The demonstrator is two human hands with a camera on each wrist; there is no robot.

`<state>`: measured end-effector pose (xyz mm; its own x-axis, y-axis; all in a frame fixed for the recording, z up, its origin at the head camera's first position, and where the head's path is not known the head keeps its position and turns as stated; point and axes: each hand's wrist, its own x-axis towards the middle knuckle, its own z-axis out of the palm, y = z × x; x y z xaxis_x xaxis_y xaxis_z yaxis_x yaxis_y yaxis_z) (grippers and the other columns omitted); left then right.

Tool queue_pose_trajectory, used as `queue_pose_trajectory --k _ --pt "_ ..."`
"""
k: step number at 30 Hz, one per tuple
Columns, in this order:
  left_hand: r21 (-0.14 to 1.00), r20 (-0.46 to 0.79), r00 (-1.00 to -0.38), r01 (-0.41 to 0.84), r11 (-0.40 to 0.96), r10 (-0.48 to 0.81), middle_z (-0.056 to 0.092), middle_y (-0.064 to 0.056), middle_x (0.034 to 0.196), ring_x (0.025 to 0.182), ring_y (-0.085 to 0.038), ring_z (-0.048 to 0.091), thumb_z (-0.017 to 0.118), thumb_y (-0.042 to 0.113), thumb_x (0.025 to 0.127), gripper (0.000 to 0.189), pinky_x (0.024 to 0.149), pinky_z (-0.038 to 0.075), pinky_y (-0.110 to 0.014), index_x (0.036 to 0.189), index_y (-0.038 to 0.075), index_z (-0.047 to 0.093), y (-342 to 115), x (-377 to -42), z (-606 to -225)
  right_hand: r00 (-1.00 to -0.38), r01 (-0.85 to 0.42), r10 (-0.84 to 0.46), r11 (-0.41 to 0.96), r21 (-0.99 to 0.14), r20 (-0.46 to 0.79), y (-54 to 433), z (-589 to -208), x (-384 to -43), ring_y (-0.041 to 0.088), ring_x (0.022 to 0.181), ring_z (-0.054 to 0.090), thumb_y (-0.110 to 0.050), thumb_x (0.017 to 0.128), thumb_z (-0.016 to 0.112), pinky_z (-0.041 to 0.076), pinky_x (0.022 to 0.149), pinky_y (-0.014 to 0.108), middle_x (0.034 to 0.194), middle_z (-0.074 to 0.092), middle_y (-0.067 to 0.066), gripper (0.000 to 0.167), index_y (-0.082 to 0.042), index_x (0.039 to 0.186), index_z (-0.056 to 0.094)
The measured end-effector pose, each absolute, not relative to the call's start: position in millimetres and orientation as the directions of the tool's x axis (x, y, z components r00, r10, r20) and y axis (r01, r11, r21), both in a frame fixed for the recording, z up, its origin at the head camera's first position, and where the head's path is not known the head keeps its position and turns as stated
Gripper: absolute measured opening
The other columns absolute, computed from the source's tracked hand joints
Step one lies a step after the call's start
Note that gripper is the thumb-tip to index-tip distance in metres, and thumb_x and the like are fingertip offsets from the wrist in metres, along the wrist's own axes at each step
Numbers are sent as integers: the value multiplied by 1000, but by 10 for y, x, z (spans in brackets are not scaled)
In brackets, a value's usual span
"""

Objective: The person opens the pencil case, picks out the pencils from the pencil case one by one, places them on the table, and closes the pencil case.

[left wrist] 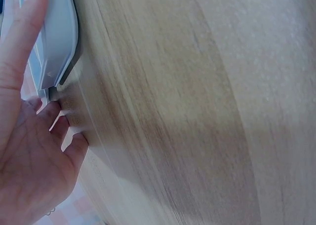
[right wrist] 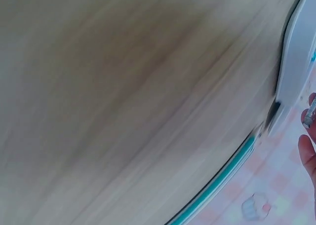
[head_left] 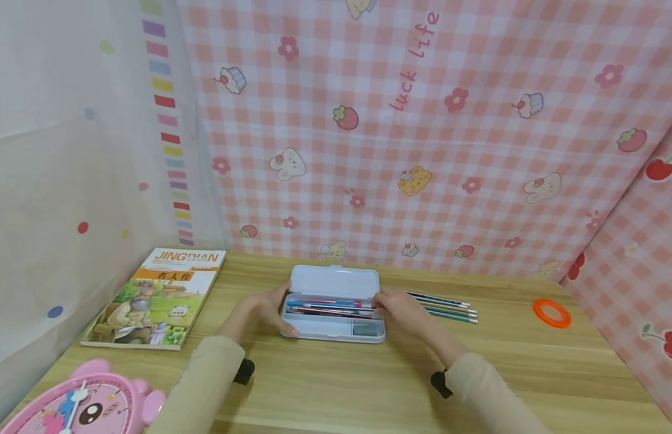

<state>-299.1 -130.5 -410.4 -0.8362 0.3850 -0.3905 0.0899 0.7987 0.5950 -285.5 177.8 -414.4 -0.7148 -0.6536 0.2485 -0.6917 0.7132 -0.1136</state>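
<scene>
A white pencil case [head_left: 319, 327] lies with its lid [head_left: 334, 281] raised at the back. Pens and pencils [head_left: 330, 310] fill its rear compartment, and a dark green eraser [head_left: 365, 330] sits in the front right one. My left hand [head_left: 267, 307] holds the case by its left end, thumb over the front corner and fingers behind. Over the right end, my right hand [head_left: 403, 310] pinches a slim pencil [right wrist: 309, 117], whose end shows between the fingertips in the right wrist view. Several more pencils [head_left: 449, 306] lie on the table just right of that hand.
An orange ring [head_left: 552, 313] lies at the far right of the wooden table [head_left: 336, 386]. To the left is a book [head_left: 157, 301], with a pink clock [head_left: 91, 404] at the near left corner. A checked cloth [head_left: 368, 150] hangs behind the table.
</scene>
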Motion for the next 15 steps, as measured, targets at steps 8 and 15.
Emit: queue_pose_trajectory --k 8,15 --pt "587 -395 -832 97 804 389 8 -27 150 139 -39 12 81 36 66 121 114 15 -50 144 -3 -3 -1305 -2986 -4098 -695 -686 -642 726 -34 323 2235 -4137 -2839 13 73 59 -6 83 63 50 65 28 82 58 -1 5 -8 88 61" --pt "590 -386 -833 107 801 396 8 -28 150 139 -39 12 81 36 66 121 114 15 -50 144 -4 -2 -1311 -2991 -4097 -762 -623 -592 781 -47 261 2609 -4129 -2775 9 71 56 -9 84 63 49 61 26 80 57 -3 5 -12 85 59"
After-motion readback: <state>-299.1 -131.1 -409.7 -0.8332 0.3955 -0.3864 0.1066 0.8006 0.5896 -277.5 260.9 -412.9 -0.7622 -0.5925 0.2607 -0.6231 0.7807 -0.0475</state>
